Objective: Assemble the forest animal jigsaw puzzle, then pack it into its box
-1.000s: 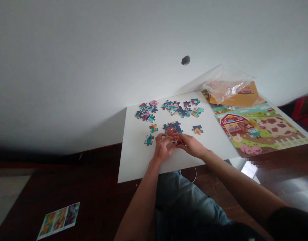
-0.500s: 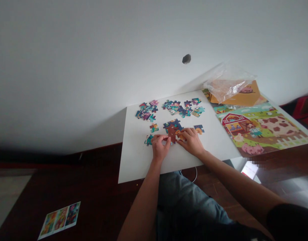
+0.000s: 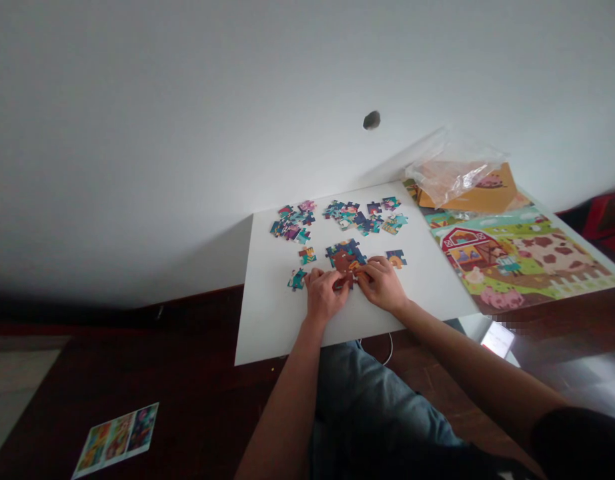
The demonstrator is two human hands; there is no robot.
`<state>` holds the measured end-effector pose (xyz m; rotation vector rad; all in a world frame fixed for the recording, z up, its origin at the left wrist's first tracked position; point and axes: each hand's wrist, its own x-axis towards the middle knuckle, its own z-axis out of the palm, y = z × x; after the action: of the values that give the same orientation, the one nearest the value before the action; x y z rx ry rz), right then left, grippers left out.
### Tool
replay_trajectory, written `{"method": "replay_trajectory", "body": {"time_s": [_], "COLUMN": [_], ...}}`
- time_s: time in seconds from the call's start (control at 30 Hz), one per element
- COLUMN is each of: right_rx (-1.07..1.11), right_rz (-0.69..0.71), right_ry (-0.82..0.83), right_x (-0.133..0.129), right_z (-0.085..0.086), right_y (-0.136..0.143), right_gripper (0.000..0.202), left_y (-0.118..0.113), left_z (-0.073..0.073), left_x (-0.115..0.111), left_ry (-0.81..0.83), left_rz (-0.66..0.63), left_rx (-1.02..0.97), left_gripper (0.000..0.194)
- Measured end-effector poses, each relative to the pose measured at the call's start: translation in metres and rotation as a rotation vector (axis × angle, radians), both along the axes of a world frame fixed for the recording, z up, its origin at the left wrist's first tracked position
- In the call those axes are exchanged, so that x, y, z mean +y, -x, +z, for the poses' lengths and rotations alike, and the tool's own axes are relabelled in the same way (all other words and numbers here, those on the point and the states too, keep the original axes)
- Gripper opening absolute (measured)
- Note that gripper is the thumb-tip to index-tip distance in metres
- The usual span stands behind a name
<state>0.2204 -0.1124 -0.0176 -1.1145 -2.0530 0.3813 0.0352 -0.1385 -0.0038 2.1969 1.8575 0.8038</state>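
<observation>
Both hands in close on the white table [image 3: 272, 330], and here's the centre of the action: a small jigsaw section [image 3: 343, 258], brown figure on navy, lying near the middle. The left hand [image 3: 326, 295] is at its near-left edge, fingers curled in, thumb and forefinger close together around a brown part; whether they grip a separate piece or press on the section, I can't tell. Over on the right side, the right hand [image 3: 384, 285] has its fingers bunched against the section's edge, and again a firm hold can't be made out.

Progress? Early going, by the look of it: a compact block appears joined, its near end partly covered by fingers, and far more lies loose. There's a far-left pile [image 3: 291, 225], a far-middle pile [image 3: 351, 215], then strays: an orange-and-green piece [image 3: 307, 255] and a teal piece [image 3: 297, 279] left of the section, a navy piece with an orange arc [image 3: 396, 259] just beyond the right hand. Farther right, a farm picture [image 3: 530, 260] lies flat.
</observation>
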Motion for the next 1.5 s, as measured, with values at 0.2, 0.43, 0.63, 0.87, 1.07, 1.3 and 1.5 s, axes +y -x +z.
{"method": "replay_trajectory", "body": {"time_s": [0.2, 0.43, 0.63, 0.87, 1.07, 1.3, 1.5], "right_rx": [0.024, -0.164, -0.200, -0.188, -0.190, -0.189, -0.193], "right_rz": [0.051, 0.073, 0.083, 0.080, 0.078, 0.060, 0.057], "right_ry": [0.012, 0.051, 0.111, 0.098, 0.086, 0.089, 0.098], "right_x": [0.001, 0.002, 0.003, 0.004, 0.002, 0.000, -0.001], "right_z": [-0.003, 0.002, 0.001, -0.001, -0.001, 0.005, 0.007], "right_y": [-0.001, -0.001, -0.001, -0.001, -0.001, 0.001, 0.002], "right_gripper": [0.019, 0.052, 0.054, 0.048, 0.046, 0.039, 0.040], "left_y": [0.001, 0.001, 0.003, 0.006, 0.006, 0.006, 0.007], "left_z": [0.002, -0.001, -0.003, -0.007, -0.014, -0.019, -0.018], "left_x": [-0.006, -0.026, -0.033, -0.029, -0.028, -0.027, -0.027], "left_ry": [-0.014, -0.040, -0.048, -0.087, -0.140, -0.144, -0.160], "left_rz": [0.003, -0.007, -0.027, -0.083, -0.067, -0.041, -0.086], "left_rx": [0.033, 0.067, 0.126, 0.080, 0.018, -0.035, -0.069], "left_gripper": [0.010, 0.030, 0.043, 0.038, 0.036, 0.044, 0.038]}}
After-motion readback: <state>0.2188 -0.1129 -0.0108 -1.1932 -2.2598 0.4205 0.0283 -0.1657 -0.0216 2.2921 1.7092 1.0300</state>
